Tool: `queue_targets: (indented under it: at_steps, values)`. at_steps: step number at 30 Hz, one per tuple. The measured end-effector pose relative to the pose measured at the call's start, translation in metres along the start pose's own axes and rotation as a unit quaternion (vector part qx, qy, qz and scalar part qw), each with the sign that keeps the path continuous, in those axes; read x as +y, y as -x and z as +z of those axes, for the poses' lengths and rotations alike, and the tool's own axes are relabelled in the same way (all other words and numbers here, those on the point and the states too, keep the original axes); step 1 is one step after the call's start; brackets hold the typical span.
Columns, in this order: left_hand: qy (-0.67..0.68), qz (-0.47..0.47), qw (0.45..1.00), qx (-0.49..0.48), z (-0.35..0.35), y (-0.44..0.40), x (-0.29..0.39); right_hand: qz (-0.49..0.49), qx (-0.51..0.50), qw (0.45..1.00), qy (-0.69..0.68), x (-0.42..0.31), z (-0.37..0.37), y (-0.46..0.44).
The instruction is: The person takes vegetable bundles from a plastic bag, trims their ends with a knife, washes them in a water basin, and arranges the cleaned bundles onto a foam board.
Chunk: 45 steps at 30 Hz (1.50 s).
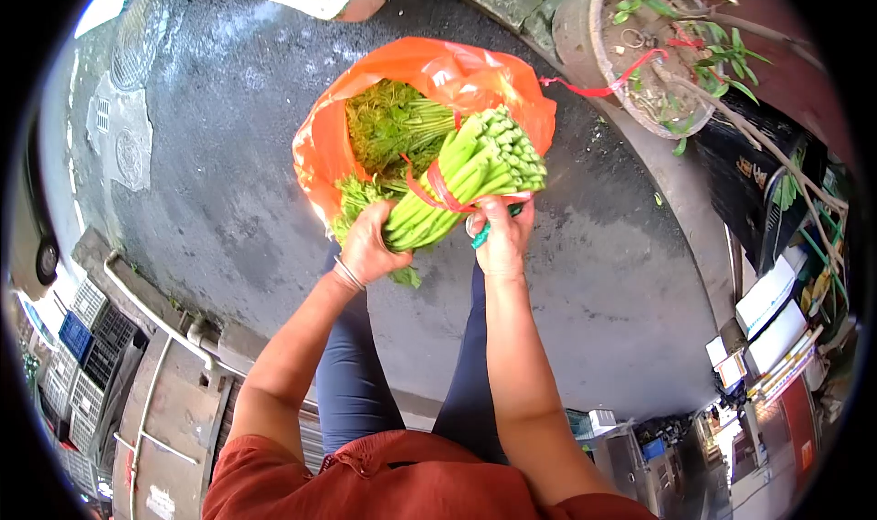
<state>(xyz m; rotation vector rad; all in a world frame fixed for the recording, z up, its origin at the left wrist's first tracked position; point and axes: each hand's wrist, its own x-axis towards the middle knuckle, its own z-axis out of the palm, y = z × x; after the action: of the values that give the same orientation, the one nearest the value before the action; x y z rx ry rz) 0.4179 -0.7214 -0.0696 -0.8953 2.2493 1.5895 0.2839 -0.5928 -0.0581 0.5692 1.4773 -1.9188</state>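
Left hand (368, 246) and right hand (504, 238), both closed around a red-tied bundle of green stalks (466, 173), held above the near side of an open orange bag (320, 145) containing leafy greens (393, 122); potted plant (649, 58), far right.

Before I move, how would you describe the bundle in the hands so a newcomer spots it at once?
Find the big orange bag on the dark pavement. At its near side, the left hand and right hand hold the green bundle, wrapped in red ribbon. Its thick, smooth stalks set it apart from the feathery greens beside it.
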Motion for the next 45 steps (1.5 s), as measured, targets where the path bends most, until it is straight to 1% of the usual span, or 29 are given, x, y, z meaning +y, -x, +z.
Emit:
queue_targets:
  at_steps: [3, 4, 6, 7, 8, 10, 12, 14, 16, 17, 18, 20, 21, 24, 25, 26, 28, 30, 32, 34, 35, 36, 38, 39, 40, 42, 43, 44, 45]
  values:
    - [0.026, -0.020, 0.999, -0.005, -0.002, 0.003, 0.020, -0.007, -0.008, 0.999, 0.037, -0.039, 0.021, 0.005]
    - [-0.005, -0.003, 1.000, -0.014, -0.003, 0.002, 0.025, -0.010, -0.015, 0.998, 0.065, -0.050, 0.027, 0.007]
    - [-0.023, 0.050, 0.998, -0.019, -0.012, -0.002, 0.046, -0.029, -0.033, 0.998, 0.037, -0.070, 0.036, 0.019]
    - [-0.062, 0.017, 0.996, -0.068, -0.021, -0.002, 0.058, -0.051, -0.066, 0.995, 0.052, -0.080, 0.039, 0.027]
    - [-0.064, 0.023, 0.995, -0.066, -0.029, -0.001, 0.072, -0.074, -0.099, 0.990, 0.068, -0.090, 0.042, 0.035]
    - [-0.008, 0.127, 0.992, 0.027, -0.047, -0.002, 0.110, -0.068, -0.130, 0.987, 0.062, -0.110, 0.046, 0.051]
    - [0.074, 0.174, 0.981, -0.049, -0.063, -0.011, 0.143, -0.107, -0.134, 0.981, 0.085, -0.130, 0.058, 0.069]
    - [0.197, 0.164, 0.965, -0.058, -0.069, -0.011, 0.174, -0.102, -0.152, 0.981, 0.060, -0.154, 0.072, 0.084]
    - [0.320, 0.150, 0.932, -0.077, -0.078, -0.011, 0.209, -0.144, -0.157, 0.971, 0.110, -0.172, 0.077, 0.092]
    - [0.316, 0.185, 0.928, -0.067, -0.081, -0.014, 0.214, -0.152, -0.163, 0.967, 0.122, -0.179, 0.074, 0.090]
    - [0.225, 0.221, 0.947, -0.066, -0.088, -0.017, 0.220, -0.120, -0.170, 0.972, 0.107, -0.192, 0.068, 0.095]
    - [0.267, 0.210, 0.931, -0.131, -0.103, -0.018, 0.250, -0.080, -0.168, 0.977, 0.102, -0.211, 0.052, 0.099]
    - [0.235, 0.235, 0.934, -0.134, -0.105, -0.019, 0.257, -0.121, -0.163, 0.969, 0.142, -0.221, 0.050, 0.104]
    - [0.279, 0.180, 0.916, -0.224, -0.107, -0.022, 0.272, -0.182, -0.084, 0.971, 0.128, -0.244, 0.037, 0.115]
    - [0.275, 0.182, 0.916, -0.230, -0.109, -0.021, 0.275, -0.168, -0.053, 0.980, 0.096, -0.248, 0.030, 0.118]
    - [0.313, 0.162, 0.899, -0.261, -0.112, -0.020, 0.278, -0.153, 0.011, 0.978, 0.139, -0.251, 0.023, 0.118]
    - [0.348, 0.142, 0.879, -0.295, -0.114, -0.015, 0.283, -0.135, 0.105, 0.921, 0.348, -0.251, 0.010, 0.120]
    - [0.444, 0.045, 0.833, -0.326, -0.114, -0.010, 0.279, -0.114, 0.113, 0.941, 0.300, -0.254, -0.001, 0.125]
    - [0.456, 0.019, 0.822, -0.341, -0.107, -0.014, 0.260, -0.089, 0.119, 0.957, 0.249, -0.255, -0.004, 0.134]
    - [0.541, -0.048, 0.762, -0.351, -0.096, -0.013, 0.251, -0.152, 0.062, 0.917, 0.364, -0.259, -0.001, 0.147]
    - [0.579, -0.076, 0.734, -0.348, -0.090, -0.012, 0.246, -0.120, 0.025, 0.916, 0.383, -0.254, -0.011, 0.144]
    - [0.577, -0.079, 0.733, -0.352, -0.086, -0.012, 0.241, -0.118, 0.030, 0.916, 0.381, -0.250, -0.019, 0.142]
    - [0.593, -0.108, 0.721, -0.341, -0.078, -0.011, 0.226, -0.092, 0.033, 0.858, 0.503, -0.237, -0.035, 0.137]
    - [0.593, -0.105, 0.723, -0.339, -0.075, -0.008, 0.226, -0.142, 0.059, 0.853, 0.498, -0.231, -0.035, 0.133]
    - [0.593, -0.112, 0.722, -0.339, -0.072, -0.007, 0.222, -0.136, 0.060, 0.855, 0.498, -0.228, -0.039, 0.134]
    - [0.596, -0.155, 0.704, -0.352, -0.065, -0.007, 0.213, -0.190, 0.075, 0.777, 0.596, -0.232, -0.038, 0.140]
    - [0.596, -0.151, 0.703, -0.358, -0.062, -0.007, 0.210, -0.145, 0.046, 0.773, 0.616, -0.236, -0.033, 0.144]
    - [0.596, -0.156, 0.701, -0.358, -0.059, -0.007, 0.207, -0.140, 0.047, 0.774, 0.616, -0.238, -0.029, 0.146]
    - [0.601, -0.166, 0.696, -0.357, -0.057, -0.005, 0.206, -0.158, 0.010, 0.746, 0.646, -0.239, -0.025, 0.148]
